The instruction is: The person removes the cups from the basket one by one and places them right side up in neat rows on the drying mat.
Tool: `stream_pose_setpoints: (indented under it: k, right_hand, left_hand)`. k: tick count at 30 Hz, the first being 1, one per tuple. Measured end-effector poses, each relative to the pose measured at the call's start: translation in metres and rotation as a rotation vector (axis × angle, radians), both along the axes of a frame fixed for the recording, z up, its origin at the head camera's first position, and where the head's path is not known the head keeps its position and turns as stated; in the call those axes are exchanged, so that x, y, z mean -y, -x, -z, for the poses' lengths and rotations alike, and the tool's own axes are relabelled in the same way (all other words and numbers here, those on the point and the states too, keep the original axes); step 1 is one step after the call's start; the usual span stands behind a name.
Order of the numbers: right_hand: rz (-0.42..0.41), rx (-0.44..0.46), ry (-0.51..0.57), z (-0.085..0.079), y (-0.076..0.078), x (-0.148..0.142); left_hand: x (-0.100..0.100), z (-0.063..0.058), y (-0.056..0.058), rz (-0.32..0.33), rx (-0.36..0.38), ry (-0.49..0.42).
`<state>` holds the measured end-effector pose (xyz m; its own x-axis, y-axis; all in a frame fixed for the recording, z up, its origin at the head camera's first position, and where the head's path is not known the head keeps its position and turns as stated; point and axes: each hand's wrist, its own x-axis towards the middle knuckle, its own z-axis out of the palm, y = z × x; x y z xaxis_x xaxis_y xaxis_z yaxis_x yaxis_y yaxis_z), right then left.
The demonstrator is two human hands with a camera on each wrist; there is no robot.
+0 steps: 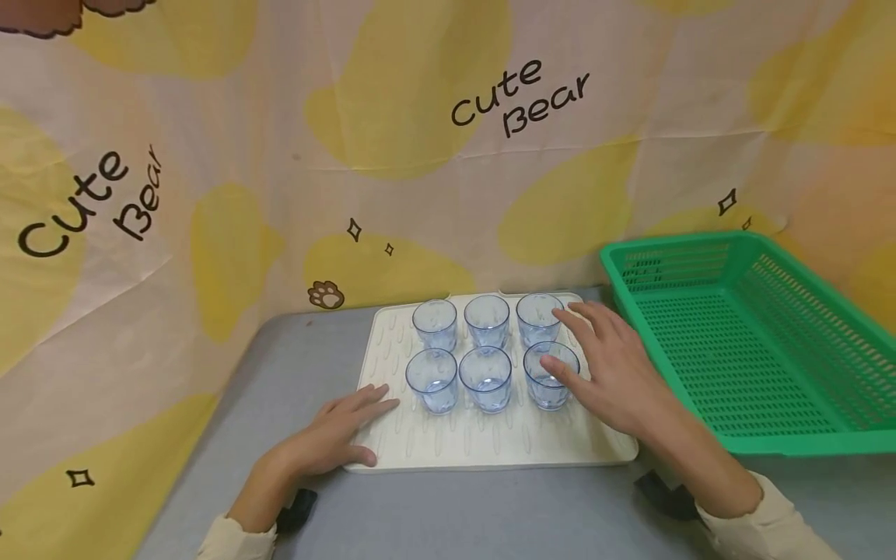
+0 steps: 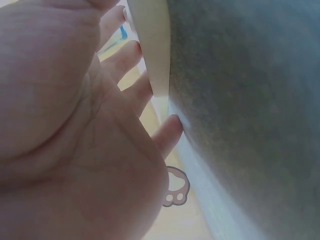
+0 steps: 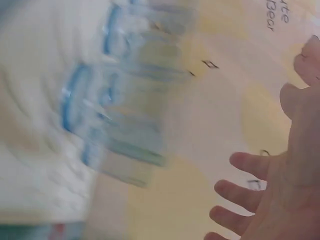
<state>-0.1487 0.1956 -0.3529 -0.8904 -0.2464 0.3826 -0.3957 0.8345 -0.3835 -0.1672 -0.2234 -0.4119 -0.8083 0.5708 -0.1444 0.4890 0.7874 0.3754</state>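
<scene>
Several clear bluish glasses stand upright on a white ribbed mat [image 1: 490, 447], in two rows of three. My left hand [image 1: 336, 435] lies at the mat's left edge, fingers spread. The left wrist view shows its fingertips against the mat's side [image 2: 155, 50]. Above the front right glass [image 1: 549, 395] hovers my right hand [image 1: 619, 377], thumb and fingers apart, partly covering that glass. Its fingertips are near the rim of the back right glass [image 1: 537, 323]. In the right wrist view this hand [image 3: 285, 190] holds nothing, and the glasses [image 3: 135, 120] are blurred.
A green plastic basket [image 1: 805, 445] sits right of the mat, close to my right forearm. The grey tabletop [image 1: 448, 509] runs in front of the mat. Behind stands a patterned cloth [image 1: 406, 194] with yellow patches and lettering.
</scene>
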Motion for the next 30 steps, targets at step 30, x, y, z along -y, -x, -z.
stream_pose_setpoints:
  k: [30]
  right_hand:
    - [0.174, 0.019, -0.256, 0.005, 0.034, -0.005]
  left_hand:
    - [0.005, -0.021, 0.006, 0.064, -0.032, -0.060]
